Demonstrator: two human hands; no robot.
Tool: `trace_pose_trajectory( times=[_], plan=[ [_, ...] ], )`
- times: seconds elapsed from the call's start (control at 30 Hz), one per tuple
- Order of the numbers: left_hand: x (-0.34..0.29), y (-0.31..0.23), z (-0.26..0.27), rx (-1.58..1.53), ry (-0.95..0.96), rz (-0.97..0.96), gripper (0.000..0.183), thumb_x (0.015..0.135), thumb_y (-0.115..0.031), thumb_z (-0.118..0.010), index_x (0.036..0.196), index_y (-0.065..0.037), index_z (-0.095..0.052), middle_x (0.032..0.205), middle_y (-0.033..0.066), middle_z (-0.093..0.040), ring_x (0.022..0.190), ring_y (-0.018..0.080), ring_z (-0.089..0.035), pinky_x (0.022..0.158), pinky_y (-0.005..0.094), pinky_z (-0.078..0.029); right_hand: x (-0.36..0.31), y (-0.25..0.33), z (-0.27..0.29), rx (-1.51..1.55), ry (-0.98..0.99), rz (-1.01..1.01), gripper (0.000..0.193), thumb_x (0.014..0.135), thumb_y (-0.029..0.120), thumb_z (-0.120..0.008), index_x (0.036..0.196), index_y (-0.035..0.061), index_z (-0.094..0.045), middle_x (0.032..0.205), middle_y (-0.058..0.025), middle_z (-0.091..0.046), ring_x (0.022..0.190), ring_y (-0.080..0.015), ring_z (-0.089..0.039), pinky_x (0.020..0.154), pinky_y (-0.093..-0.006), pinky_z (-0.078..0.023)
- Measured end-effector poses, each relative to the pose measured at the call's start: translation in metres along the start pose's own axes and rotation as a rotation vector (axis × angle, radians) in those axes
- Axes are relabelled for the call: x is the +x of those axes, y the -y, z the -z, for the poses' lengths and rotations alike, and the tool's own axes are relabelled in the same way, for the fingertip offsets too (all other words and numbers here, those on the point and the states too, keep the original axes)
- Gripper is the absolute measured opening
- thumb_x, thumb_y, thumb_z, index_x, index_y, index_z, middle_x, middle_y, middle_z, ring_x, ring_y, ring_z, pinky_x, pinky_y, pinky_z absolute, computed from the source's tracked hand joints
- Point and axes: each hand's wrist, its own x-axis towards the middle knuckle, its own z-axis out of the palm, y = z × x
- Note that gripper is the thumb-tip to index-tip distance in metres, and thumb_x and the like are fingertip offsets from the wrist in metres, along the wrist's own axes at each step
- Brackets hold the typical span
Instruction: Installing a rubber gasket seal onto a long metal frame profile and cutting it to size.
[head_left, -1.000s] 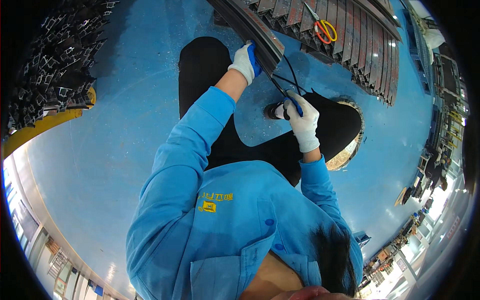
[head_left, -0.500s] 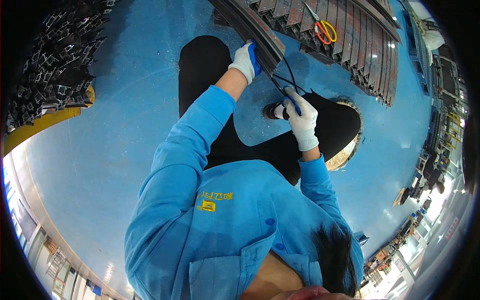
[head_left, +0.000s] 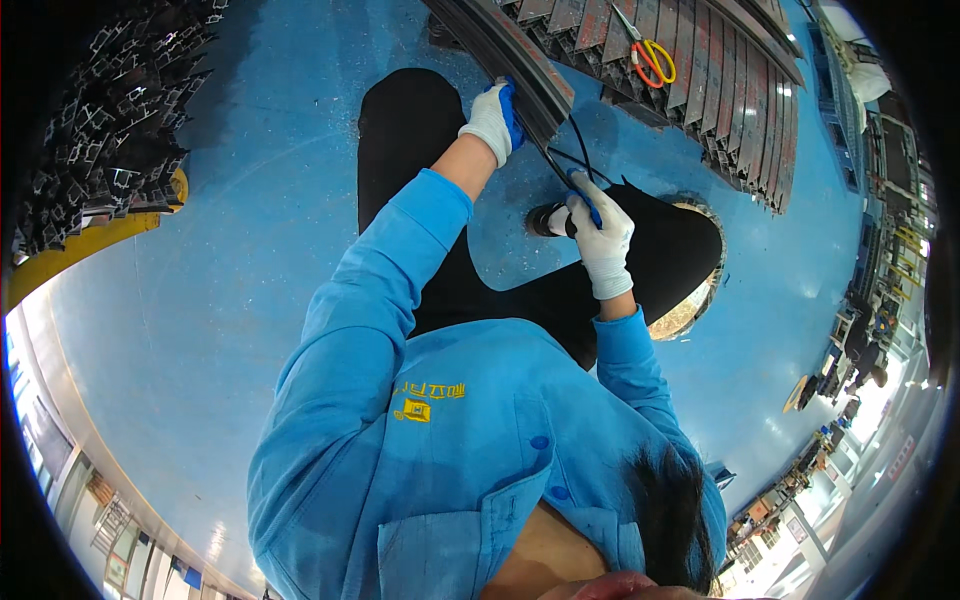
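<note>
A long dark metal profile [head_left: 522, 75] slants in from the top edge and ends above the space between my knees. My left hand [head_left: 493, 122], in a white glove with a blue palm, is closed around its left side close to the end. From that end a thin black rubber strip [head_left: 561, 171] runs to my right hand [head_left: 602, 226], gloved alike and pinching the strip. More of the strip loops [head_left: 584, 143] behind, toward my right knee. My fingertips are partly hidden on both hands.
Stacked dark profiles [head_left: 690, 85] lie at the upper right, with red-and-yellow-handled scissors [head_left: 652, 62] on top. Another heap of profiles [head_left: 110, 120] rests on a yellow support [head_left: 90, 250] at the far left. I sit on a round seat [head_left: 690, 312] above the blue floor [head_left: 200, 350].
Both hands keep their holds. The profile's end and my left hand have shifted very slightly to the right; my right hand has barely moved.
</note>
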Motion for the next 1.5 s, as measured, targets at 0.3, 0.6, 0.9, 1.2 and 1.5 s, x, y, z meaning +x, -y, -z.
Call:
trace_pose_trajectory(
  times=[0.3,0.6,0.9,1.2,1.5],
  plan=[
    [0.007,-0.001,0.011,-0.006,0.168,0.044,0.036,0.097,-0.031,-0.04,0.123,-0.007,-0.05,0.129,0.0138,-0.052,0.113,0.0279,-0.055,0.096,0.037,-0.043,0.021,0.012,-0.015,0.004,0.136,-0.213,0.037,0.079,0.003,-0.061,0.115,0.0036,-0.062,0.087,-0.0111,-0.069,0.057,-0.0137,-0.055,0.055,-0.0224,-0.045],
    [-0.002,0.004,0.001,-0.032,0.019,-0.001,0.032,0.094,-0.027,-0.047,0.113,-0.002,-0.053,0.11,0.0185,-0.061,0.094,0.0284,-0.063,0.081,0.0378,-0.052,0.01,-0.013,-0.015,0.016,0.197,0.103,0.041,0.083,0.011,-0.058,0.123,0.0091,-0.055,0.093,-0.009,-0.068,0.065,-0.0229,-0.063,0.063,-0.0293,-0.05],
    [-0.041,-0.011,-0.024,-0.153,0.255,0.016,0.048,0.088,-0.037,-0.057,0.126,-0.009,-0.048,0.118,0.019,-0.056,0.102,0.0344,-0.058,0.089,0.0486,-0.048,0.06,0.002,-0.031,-0.371,0.457,0.077,0.041,0.083,0.011,-0.056,0.124,0.0147,-0.055,0.1,-0.0093,-0.067,0.075,-0.0281,-0.064,0.065,-0.0326,-0.05],
    [-0.048,-0.022,-0.025,0.041,0.242,-0.002,0.051,0.079,-0.03,-0.071,0.12,-0.007,-0.05,0.113,0.0203,-0.056,0.092,0.0308,-0.06,0.079,0.0413,-0.053,0.038,0.002,-0.01,-0.173,0.394,0.128,0.043,0.082,0.008,-0.055,0.125,0.0135,-0.052,0.094,-0.0093,-0.066,0.071,-0.0278,-0.063,0.063,-0.0339,-0.049],
    [-0.049,-0.017,-0.037,0.034,0.244,-0.006,0.042,0.079,-0.029,-0.072,0.11,-0.006,-0.055,0.105,0.0166,-0.06,0.084,0.0263,-0.061,0.074,0.0376,-0.054,0.043,-0.012,-0.015,-0.172,0.261,0.258,0.051,0.078,0.003,-0.057,0.128,0.0129,-0.05,0.091,-0.009,-0.065,0.067,-0.0259,-0.061,0.062,-0.0329,-0.049]
  ],
)
